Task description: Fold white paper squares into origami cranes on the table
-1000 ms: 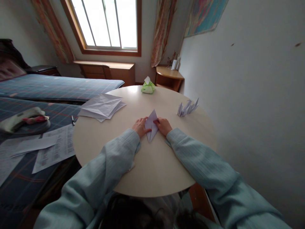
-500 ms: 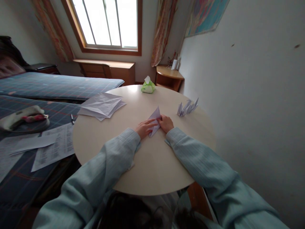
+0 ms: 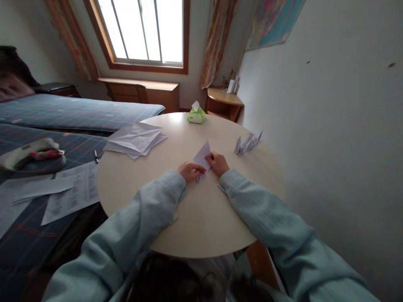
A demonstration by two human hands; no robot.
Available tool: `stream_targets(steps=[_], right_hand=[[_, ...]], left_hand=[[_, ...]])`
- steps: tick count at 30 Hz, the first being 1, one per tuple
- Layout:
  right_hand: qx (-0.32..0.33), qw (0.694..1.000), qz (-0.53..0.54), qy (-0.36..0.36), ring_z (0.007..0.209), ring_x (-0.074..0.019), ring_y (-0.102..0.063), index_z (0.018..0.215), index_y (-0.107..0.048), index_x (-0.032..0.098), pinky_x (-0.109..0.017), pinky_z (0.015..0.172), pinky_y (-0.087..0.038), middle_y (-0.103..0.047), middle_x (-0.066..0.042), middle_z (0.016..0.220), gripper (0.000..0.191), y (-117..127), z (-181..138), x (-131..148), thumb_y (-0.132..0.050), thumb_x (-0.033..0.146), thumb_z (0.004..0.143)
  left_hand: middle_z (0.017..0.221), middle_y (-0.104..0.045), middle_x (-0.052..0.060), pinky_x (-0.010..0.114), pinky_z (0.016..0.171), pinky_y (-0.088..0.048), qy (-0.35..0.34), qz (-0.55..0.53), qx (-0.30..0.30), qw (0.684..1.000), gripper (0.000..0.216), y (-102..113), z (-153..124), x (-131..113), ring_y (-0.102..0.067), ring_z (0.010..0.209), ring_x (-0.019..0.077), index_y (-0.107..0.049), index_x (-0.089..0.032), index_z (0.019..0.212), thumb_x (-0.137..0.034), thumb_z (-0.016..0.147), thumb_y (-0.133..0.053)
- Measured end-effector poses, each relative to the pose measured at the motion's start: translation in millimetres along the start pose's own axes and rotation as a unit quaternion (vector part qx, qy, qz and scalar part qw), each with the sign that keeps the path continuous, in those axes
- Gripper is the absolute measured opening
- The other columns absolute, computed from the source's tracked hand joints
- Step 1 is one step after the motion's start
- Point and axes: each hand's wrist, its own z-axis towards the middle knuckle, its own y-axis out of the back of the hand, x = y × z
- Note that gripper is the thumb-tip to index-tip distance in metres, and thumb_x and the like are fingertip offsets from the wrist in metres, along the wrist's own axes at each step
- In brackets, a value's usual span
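Note:
A small folded white paper lies at the middle of the round table, its pointed end facing away from me. My left hand has its fingers drawn together on the paper's near left part. On the right edge, my right hand pinches the paper between thumb and fingers. The layers under my fingertips are hidden. Right of my hands stand several folded paper figures in a row, with pointed tips sticking up.
Creased paper sheets lie stacked at the table's left edge. A green tissue pack sits at the far edge. Beyond the left side is a bed with printed sheets, a pen and a pale bag. A wall rises at right.
My left hand has drawn its spread fingers together and shifted toward the paper's near end. More of the paper's upper face shows. My right hand keeps hold at the right edge.

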Motion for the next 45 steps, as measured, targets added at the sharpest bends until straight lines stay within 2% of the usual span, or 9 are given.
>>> stream_targets(steps=[4,7,12,15,18,22,33,40,45], right_hand=[[0.039,0.997,0.032,0.062,0.058,-0.0105,-0.048,0.068,-0.053,0.014,-0.02,0.054,-0.032,-0.058,-0.002,0.065,0.016,-2.5,-0.7,3.1,-0.043,0.024,0.075],[0.022,0.995,0.072,0.058,0.055,-0.0095,-0.047,0.076,-0.052,0.014,-0.019,0.053,-0.033,-0.056,0.0,0.063,0.011,-4.4,-2.1,3.8,-0.046,0.023,0.073],[-0.038,0.991,0.128,0.013,0.055,-0.0087,-0.048,0.1,-0.043,0.013,-0.021,0.056,-0.039,-0.054,-0.001,0.074,0.035,-8.3,-0.9,-3.4,-0.053,0.02,0.067],[-0.044,0.994,0.091,0.049,0.064,-0.0108,-0.049,0.094,-0.05,0.013,-0.025,0.066,-0.04,-0.054,-0.004,0.08,0.027,-9.1,0.4,-6.3,-0.052,0.018,0.068],[-0.027,0.993,0.054,0.102,0.08,-0.0138,-0.049,0.084,-0.057,0.015,-0.027,0.077,-0.038,-0.055,-0.006,0.085,0.016,-9.2,0.2,-5.9,-0.047,0.017,0.072],[-0.003,0.99,0.028,0.135,0.094,-0.0144,-0.046,0.092,-0.057,0.016,-0.028,0.086,-0.034,-0.056,-0.007,0.098,0.022,-10.4,-1.8,-3.7,-0.041,0.017,0.076],[0.113,0.986,-0.093,0.077,0.122,-0.0194,-0.02,0.124,-0.028,0.024,-0.045,0.095,-0.02,-0.026,0.001,0.133,0.042,-12.0,-1.4,5.0,-0.022,0.035,0.084],[0.041,0.993,-0.11,-0.001,0.117,-0.0201,-0.027,0.12,-0.037,0.018,-0.04,0.094,-0.022,-0.034,-0.004,0.129,0.041,-18.8,9.4,6.0,-0.026,0.034,0.083],[-0.034,0.996,-0.069,-0.041,0.101,-0.0166,-0.043,0.1,-0.052,0.015,-0.029,0.087,-0.03,-0.054,-0.008,0.107,0.028,-16.2,15.6,-1.0,-0.036,0.025,0.079]], left_hand=[[0.089,-0.063,0.001,0.026,0.082,-0.042,-0.113,0.035,-0.012,0.993,0.029,-1.0,2.5,4.9,-0.055,0.085,0.0136,-0.062,-0.02,0.089,-0.012,0.065,-0.047],[0.096,-0.06,0.004,0.028,0.088,-0.038,-0.156,0.062,-0.009,0.986,0.028,-2.2,5.0,9.3,-0.051,0.093,0.0158,-0.06,-0.018,0.092,-0.013,0.067,-0.047],[0.112,-0.052,0.005,0.032,0.094,-0.033,-0.097,0.109,0.014,0.989,0.031,-5.1,5.7,13.4,-0.042,0.108,0.0168,-0.053,-0.019,0.103,-0.019,0.074,-0.042],[0.121,-0.045,0.003,0.035,0.097,-0.028,-0.054,0.14,0.028,0.988,0.035,-6.8,4.8,13.2,-0.034,0.115,0.018,-0.046,-0.02,0.111,-0.025,0.077,-0.039],[0.125,-0.04,0.002,0.035,0.099,-0.025,-0.033,0.163,0.045,0.985,0.037,-6.2,3.8,10.1,-0.03,0.118,0.0178,-0.042,-0.022,0.115,-0.028,0.079,-0.035],[0.128,-0.036,0.002,0.035,0.099,-0.024,-0.009,0.177,0.062,0.982,0.04,-3.1,2.7,5.3,-0.026,0.12,0.0181,-0.037,-0.021,0.119,-0.028,0.08,-0.034],[0.136,-0.017,0.003,0.035,0.101,-0.017,0.055,0.258,0.107,0.959,0.056,0.0,1.1,2.9,-0.013,0.124,0.0178,-0.02,-0.017,0.127,-0.046,0.08,-0.025],[0.135,-0.018,0.009,0.033,0.101,-0.017,0.081,0.27,0.069,0.957,0.059,-1.5,0.9,3.0,-0.013,0.124,0.0189,-0.022,-0.011,0.126,-0.046,0.079,-0.026],[0.134,-0.02,0.009,0.034,0.1,-0.019,0.087,0.274,0.071,0.955,0.061,1.3,1.4,6.8,-0.016,0.123,0.0199,-0.024,-0.012,0.125,-0.049,0.078,-0.028]])
